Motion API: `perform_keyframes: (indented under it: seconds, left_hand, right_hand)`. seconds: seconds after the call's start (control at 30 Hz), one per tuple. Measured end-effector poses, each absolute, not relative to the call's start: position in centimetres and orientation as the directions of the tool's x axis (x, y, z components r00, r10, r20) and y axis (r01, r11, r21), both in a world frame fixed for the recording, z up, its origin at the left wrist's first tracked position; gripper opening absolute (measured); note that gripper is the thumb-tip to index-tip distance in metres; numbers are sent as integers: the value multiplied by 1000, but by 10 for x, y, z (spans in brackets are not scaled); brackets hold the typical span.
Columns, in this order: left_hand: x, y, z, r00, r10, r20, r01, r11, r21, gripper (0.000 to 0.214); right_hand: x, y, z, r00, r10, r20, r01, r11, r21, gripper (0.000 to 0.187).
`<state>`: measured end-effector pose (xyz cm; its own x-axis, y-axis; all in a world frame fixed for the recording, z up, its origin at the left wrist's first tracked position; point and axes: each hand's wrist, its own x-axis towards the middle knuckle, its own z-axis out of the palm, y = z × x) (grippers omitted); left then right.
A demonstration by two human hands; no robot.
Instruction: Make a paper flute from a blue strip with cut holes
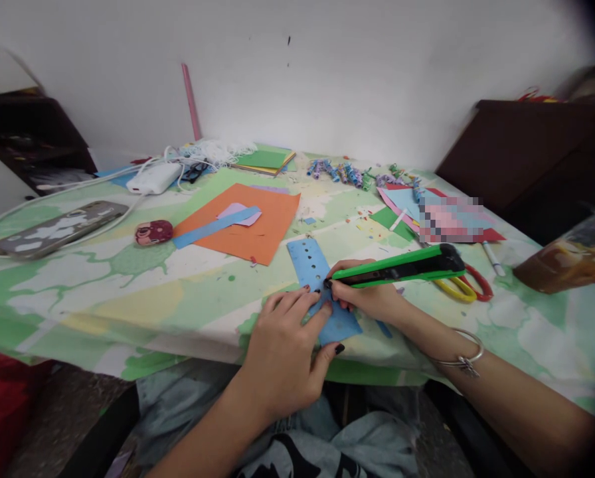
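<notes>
A blue paper strip (308,260) with a row of small dark holes or marks along it lies on the table near the front edge. My left hand (290,338) rests on its lower half, fingers spread and pressing it flat. In my right hand (362,295) is a green and black utility knife (402,264), gripped like a pen. The knife's tip end points down at the middle of the strip, beside my left fingertips; the blade itself is hidden by my fingers. A thin blue sliver (384,328) of paper lies just right of the strip.
Orange paper (277,222) lies left of centre under another blue strip (212,227). Scissors (457,287) and a drink cup (566,255) are on the right. A phone (61,229), cable and white charger (155,178) occupy the left. Curled paper (347,174) lies along the back.
</notes>
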<state>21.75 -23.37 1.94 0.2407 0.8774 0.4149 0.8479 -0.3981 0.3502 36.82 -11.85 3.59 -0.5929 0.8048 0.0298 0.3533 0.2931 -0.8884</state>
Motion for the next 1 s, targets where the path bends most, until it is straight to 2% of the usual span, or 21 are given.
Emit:
perform_keyframes:
  seconds: [0.13,0.23,0.3,0.43,0.7,1.0]
  left_hand:
    - [200,-208,43,265,919,294,792,-381,478,33]
    - [185,-166,59,118,954,274,877,-230,422,36]
    - [179,-137,64,118,978,169,900,-178,397,40]
    - [173,-97,62,175,982,73,873,-189,449,43]
    - [159,-100,63,57,997,53,831,-77,550,41]
    - [155,-142,58,-44,996,78,912,8,409,31]
  right_hand:
    - [370,-118,35,-588,809,23,393,310,-865,7]
    - [372,-115,35,-626,777,67,362,366,-857,7]
    - [373,-113,36,-653,748,122,330,426,-842,8]
    - [375,-110,38,-680,720,140,326,467,-822,10]
    - [376,-111,42,-690,714,119,332,458,-825,8]
    - [377,-112,39,-700,714,-24,311,275,-910,6]
